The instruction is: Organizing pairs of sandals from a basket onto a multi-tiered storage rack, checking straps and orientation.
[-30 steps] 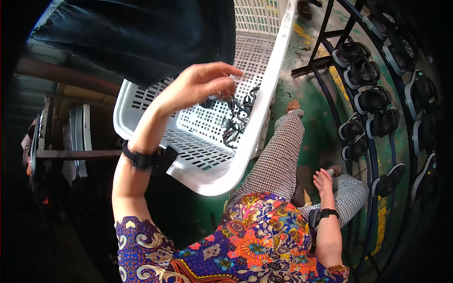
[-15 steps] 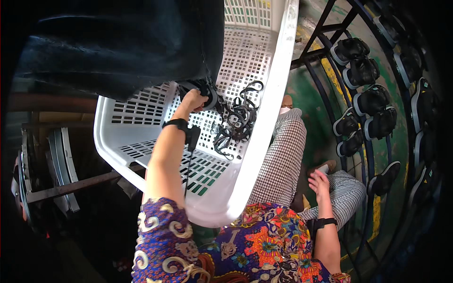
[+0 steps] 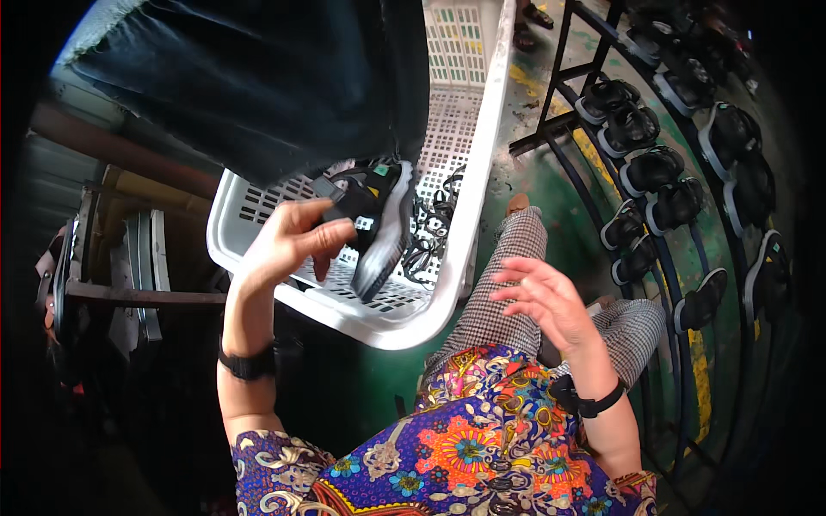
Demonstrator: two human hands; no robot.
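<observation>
Head view: a seated person looks down at both bare hands, a white slotted basket and a curved rack of sandals.
Left hand: the left hand (image 3: 288,245), centre left of the frame, is closed around a black sandal (image 3: 372,225) with a pale sole edge, thumb over its straps, holding it just above the basket's floor.
Right hand: the right hand (image 3: 544,297), centre right, is spread wide and holds nothing, hovering over a checked trouser knee (image 3: 499,284).
Basket: the white plastic basket (image 3: 469,198) runs from upper centre down to the middle, tilted toward the lap; loose black straps (image 3: 430,232) lie inside, just right of the sandal.
Rack: a dark metal rack (image 3: 662,215) curves down the right of the frame, carrying finished black sandals well apart from both hands.
Doing it well: as a judgement, the sandal wants a firm grip at the strap end and a clean lift over the near rim, so the loose straps do not snag.
Risk: the free hand is near enough to steady the sole.
</observation>
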